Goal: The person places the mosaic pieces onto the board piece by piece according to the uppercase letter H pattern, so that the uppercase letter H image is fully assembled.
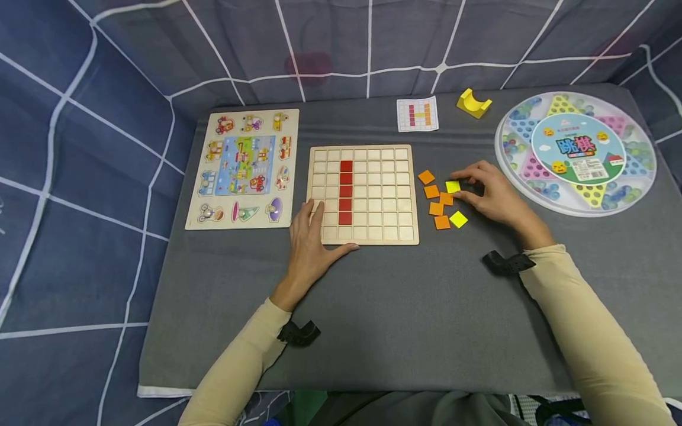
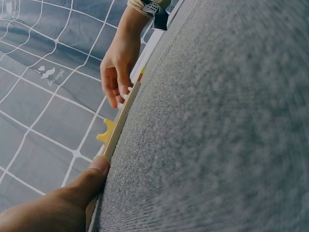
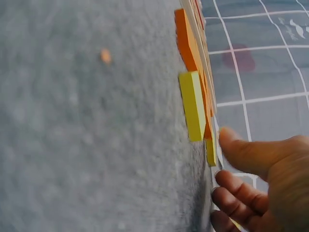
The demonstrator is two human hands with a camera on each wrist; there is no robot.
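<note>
Yellow tile (image 1: 453, 186) lies flat on the grey mat, toward the mat's right half, at the top of the loose cluster of orange tiles (image 1: 436, 200). A second yellow tile (image 1: 458, 219) sits at the cluster's near end, just right of the lowest orange one.

My right hand (image 1: 492, 192) is directly right of the upper yellow tile. Fingertips curl toward it and appear to touch its right edge; I cannot tell whether thumb and finger already pinch it. The tile is square, so no long axis matters; it lies leftward of my palm, toward the grid board (image 1: 364, 194).

My left hand (image 1: 314, 242) rests spread and flat, fingers over the board's near-left corner, thumb along its near edge. It is well apart from the tiles; the right hand is far nearer.

The board holds a column of red tiles (image 1: 346, 192) in its third column. A pattern card (image 1: 418, 113) lies near the mat's far edge.

The head view gives the layout. The right wrist view shows tile thickness edge-on: yellow tile (image 3: 192, 104) in front of an orange tile (image 3: 189, 41), my thumb (image 3: 244, 153) free beside them, holding nothing there. The left wrist view shows my thumb (image 2: 89, 180) against the board's edge (image 2: 120, 121), and the right hand (image 2: 117, 67) beyond.
</note>
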